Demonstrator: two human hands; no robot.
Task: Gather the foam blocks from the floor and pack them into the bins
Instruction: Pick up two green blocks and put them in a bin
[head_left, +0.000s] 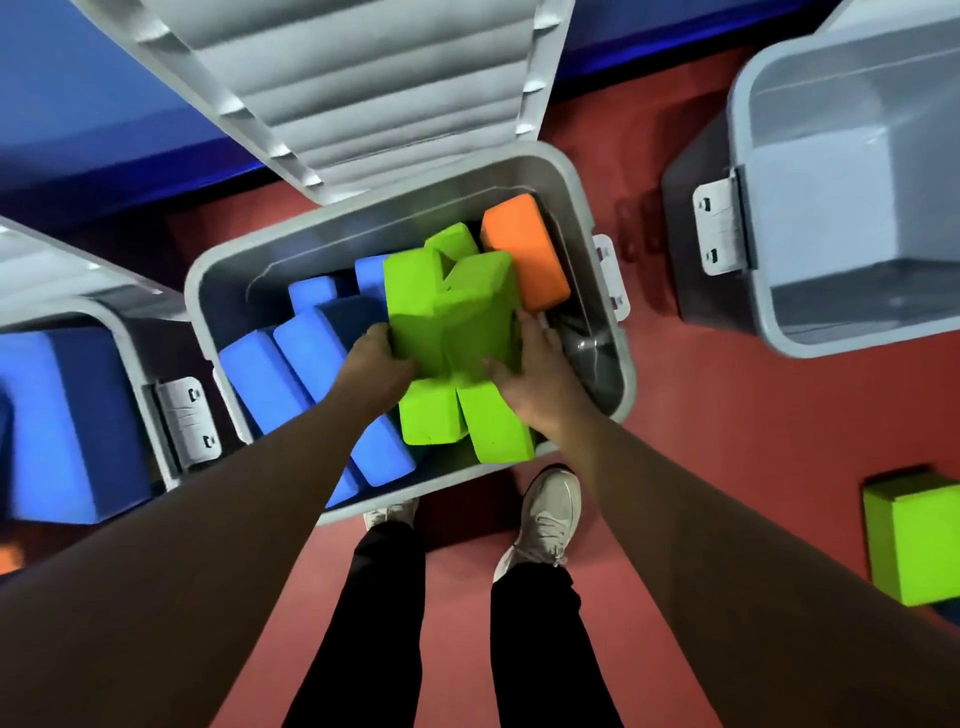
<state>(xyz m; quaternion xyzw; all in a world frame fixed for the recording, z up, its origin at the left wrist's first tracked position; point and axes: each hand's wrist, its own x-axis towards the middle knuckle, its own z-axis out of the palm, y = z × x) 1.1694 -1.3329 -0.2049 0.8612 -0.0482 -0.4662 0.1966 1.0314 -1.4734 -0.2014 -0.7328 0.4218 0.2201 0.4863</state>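
A bundle of green foam blocks (452, 322) hangs over the open grey middle bin (608, 218). My left hand (376, 371) grips the bundle's left side and my right hand (530, 379) grips its right side. Inside the bin lie several blue blocks (270, 379) on the left and an orange block (524, 249) at the back right. Another green block (914, 540) lies on the red floor at the right edge.
The middle bin's lid (358, 88) stands open behind it. A second grey bin (852, 197) sits at the right. A third bin (171, 415) at the left holds a large blue block (67, 421). My feet (545, 519) stand just before the middle bin.
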